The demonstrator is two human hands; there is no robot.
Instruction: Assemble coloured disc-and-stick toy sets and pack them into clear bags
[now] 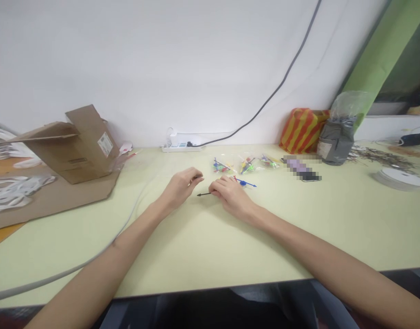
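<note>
The hands are rested close together on the table (203, 256). The right hand (232, 195) is curled shut, and a thin dark stick (204, 194) is pinched in it. The stick is laid flat, pointed left at the left hand (180, 187). That hand is half curled; what it holds cannot be told.

Pale green table (203, 246), cluttered along its far edge.
A cardboard box (82, 146) sits far left, a power strip (181, 147) mid far edge, a striped bag (302, 130) and grey bag (335, 141) far right; clear packets (246, 164) and a thin dark arrow (203, 194) lie mid-table.
</note>
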